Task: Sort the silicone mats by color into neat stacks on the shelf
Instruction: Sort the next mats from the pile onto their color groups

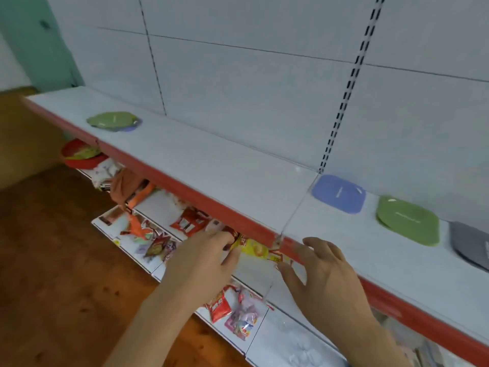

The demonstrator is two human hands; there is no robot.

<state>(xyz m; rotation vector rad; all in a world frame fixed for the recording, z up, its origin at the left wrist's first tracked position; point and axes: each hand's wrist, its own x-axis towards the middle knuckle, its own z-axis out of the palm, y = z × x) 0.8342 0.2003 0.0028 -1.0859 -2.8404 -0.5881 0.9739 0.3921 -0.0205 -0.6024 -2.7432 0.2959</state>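
On the white shelf (217,165) with a red front edge, a mixed pile lies at the far left: a green mat (111,119) on top, a blue mat (132,127) peeking out beneath. At the right lie three separate piles: a blue mat (339,193), a green mat (408,220) and a grey mat (471,243) cut off by the frame edge. My left hand (203,258) and my right hand (325,271) hover in front of the shelf's red edge, fingers relaxed, holding nothing.
A clear divider (293,207) crosses the shelf just left of the blue mat. Below is a lower shelf (251,271) strewn with snack packets, and a red bowl (79,154) sits under the upper shelf at the left. Wooden floor (53,260) lies to the left.
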